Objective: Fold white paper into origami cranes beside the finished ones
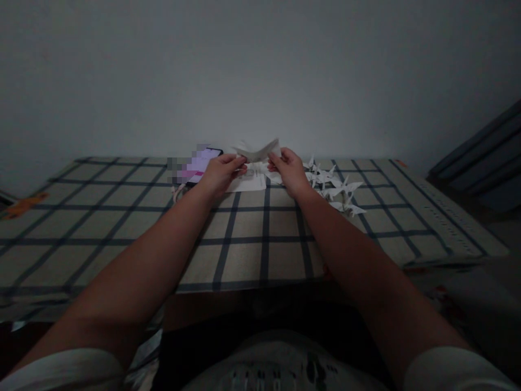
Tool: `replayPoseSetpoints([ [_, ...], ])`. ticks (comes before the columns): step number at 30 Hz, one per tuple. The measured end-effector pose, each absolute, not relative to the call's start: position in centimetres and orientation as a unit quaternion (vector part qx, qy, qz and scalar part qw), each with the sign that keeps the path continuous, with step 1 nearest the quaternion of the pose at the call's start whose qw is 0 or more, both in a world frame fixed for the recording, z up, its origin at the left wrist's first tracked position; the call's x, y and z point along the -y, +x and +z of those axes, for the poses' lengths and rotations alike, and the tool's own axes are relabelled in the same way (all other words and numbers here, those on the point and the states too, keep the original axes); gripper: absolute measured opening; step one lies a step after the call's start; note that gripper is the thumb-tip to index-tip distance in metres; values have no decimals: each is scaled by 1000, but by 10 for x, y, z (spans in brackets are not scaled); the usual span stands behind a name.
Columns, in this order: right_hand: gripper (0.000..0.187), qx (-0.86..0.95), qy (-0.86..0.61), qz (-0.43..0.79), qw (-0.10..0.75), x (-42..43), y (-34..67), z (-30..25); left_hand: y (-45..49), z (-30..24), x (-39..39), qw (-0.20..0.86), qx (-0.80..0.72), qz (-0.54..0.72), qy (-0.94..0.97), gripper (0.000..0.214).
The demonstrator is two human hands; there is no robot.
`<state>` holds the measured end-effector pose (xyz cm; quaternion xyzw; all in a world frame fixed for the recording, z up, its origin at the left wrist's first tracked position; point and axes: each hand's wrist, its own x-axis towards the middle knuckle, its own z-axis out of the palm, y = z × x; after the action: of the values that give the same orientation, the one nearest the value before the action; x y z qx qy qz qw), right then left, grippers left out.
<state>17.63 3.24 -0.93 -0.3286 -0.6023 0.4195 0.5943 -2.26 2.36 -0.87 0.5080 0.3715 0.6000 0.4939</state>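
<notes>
Between my two hands a creased piece of white paper [260,152] is held up above the table. My left hand [223,169] pinches its left side, fingers closed. The right edge is gripped by the thumb and fingers of my right hand [288,167]. Beneath the raised paper lie flat white sheets [250,183], partly hidden by my hands. Several white folded paper cranes [336,187] lie in a cluster just right of my right hand. The exact folds in the held paper are too dim to make out.
A phone [205,160] with a lit, partly blurred screen is left of my left hand, with a pale cord [177,191] near it. A checked cloth [244,260] covers the table. A plain wall [260,70] rises behind it.
</notes>
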Motion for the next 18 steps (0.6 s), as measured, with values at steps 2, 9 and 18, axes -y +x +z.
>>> replayPoseSetpoints([
  [2, 24, 616, -330, 421, 578, -31, 176, -8, -23, -9, -23, 481, -375, 593, 525, 33],
  [9, 31, 618, -377, 368, 583, -27, 178, -5, -20, -5, -18, 479, -379, 604, 511, 32],
  [18, 39, 620, -462, 366, 518, -22, 176, -5, -14, -6, -19, 448, -456, 630, 441, 14],
])
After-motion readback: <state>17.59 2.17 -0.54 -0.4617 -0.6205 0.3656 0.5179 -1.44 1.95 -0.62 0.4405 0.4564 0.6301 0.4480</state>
